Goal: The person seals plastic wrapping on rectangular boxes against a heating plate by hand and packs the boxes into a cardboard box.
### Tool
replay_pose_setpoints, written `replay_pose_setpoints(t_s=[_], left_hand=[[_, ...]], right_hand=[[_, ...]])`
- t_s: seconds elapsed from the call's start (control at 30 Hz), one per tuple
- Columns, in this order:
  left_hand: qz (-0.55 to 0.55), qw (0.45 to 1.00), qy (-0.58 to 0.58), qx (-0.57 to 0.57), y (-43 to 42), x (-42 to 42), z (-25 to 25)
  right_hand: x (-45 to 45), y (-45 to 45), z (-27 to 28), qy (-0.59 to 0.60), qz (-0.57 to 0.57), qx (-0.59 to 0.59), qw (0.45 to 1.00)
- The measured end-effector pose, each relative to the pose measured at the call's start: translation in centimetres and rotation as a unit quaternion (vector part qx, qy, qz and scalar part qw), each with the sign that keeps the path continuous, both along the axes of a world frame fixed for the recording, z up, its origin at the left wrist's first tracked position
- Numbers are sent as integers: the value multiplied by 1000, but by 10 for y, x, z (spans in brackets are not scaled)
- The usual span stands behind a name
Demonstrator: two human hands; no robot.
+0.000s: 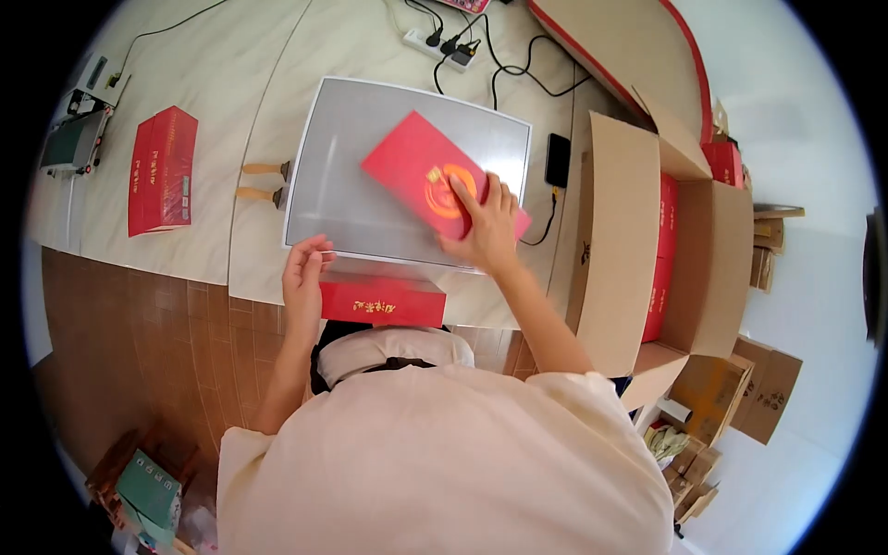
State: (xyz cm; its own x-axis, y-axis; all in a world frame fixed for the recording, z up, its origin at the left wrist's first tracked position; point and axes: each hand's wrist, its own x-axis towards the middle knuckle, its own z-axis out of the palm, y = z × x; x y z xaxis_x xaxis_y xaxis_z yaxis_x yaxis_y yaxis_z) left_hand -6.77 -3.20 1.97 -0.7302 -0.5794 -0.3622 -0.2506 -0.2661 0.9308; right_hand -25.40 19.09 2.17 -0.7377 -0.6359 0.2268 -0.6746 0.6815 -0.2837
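Observation:
My right hand (486, 222) grips a flat red box (407, 166) with a round gold emblem, thumb on its face and fingers over its right edge. The box is held at a slant over a grey panel (342, 166) with a white frame. Near the panel's front left corner is my left hand (307, 264), its fingers loosely bent and holding nothing that I can make out. Just right of that hand, a second red box (384, 303) with gold lettering stands at the table's front edge, close to my body.
Two wooden-handled brushes (264, 169) lie left of the panel. Farther left stands a wrapped red box (163, 171). A phone (557, 160) on a cable lies to the right, beside an open carton (615, 231) holding red boxes. Behind are a power strip (439, 48) and black cords.

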Motion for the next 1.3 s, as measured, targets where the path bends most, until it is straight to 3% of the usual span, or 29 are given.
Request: replay_pose_setpoints(t_s=[0.13, 0.27, 0.3, 0.33, 0.37, 0.4, 0.47, 0.5, 0.53, 0.6, 0.73, 0.8, 0.87, 1.03, 1.13, 1.3], left_hand=[[-8, 998, 61, 10, -7, 2, -13], [-13, 997, 82, 2, -12, 2, -16], [1, 996, 84, 6, -13, 1, -14], [-6, 996, 89, 21, -14, -1, -11], [-22, 995, 93, 36, -13, -4, -7], [-33, 994, 95, 40, -11, -8, -3], [-76, 990, 84, 78, -5, -19, 10], [-92, 989, 87, 80, 2, -25, 17], [-136, 979, 110, 100, 9, -32, 26], [-191, 965, 133, 117, 22, -41, 45], [-279, 936, 168, 135, 35, -42, 64], [-281, 941, 75, 173, 28, -40, 80], [-303, 938, 84, 148, 26, -41, 77], [-259, 950, 106, 136, 35, -43, 80], [-277, 935, 119, 185, 37, -43, 93], [-275, 942, 95, 165, 34, -51, 84]], right_hand=[[38, 36, 7, -23, -15, 32, 999], [66, 68, 17, -122, -61, 44, 990], [69, 70, 28, -187, -93, 9, 978], [65, 70, 35, -285, -92, -106, 948], [65, 73, 45, -477, -133, -240, 835], [68, 68, 66, -632, -167, -365, 663], [72, 93, 59, -688, -228, -474, 500], [68, 99, 45, -712, -143, -532, 436], [60, 100, 6, -708, 31, -597, 376], [74, 69, 2, -700, 56, -635, 322], [104, 20, 12, -693, -8, -653, 305], [113, 7, 18, -694, -31, -649, 310], [117, 0, 23, -695, -51, -645, 312], [119, -7, 35, -690, -72, -649, 313], [120, -8, 39, -688, -80, -653, 307], [113, -6, 51, -672, -100, -671, 298]])
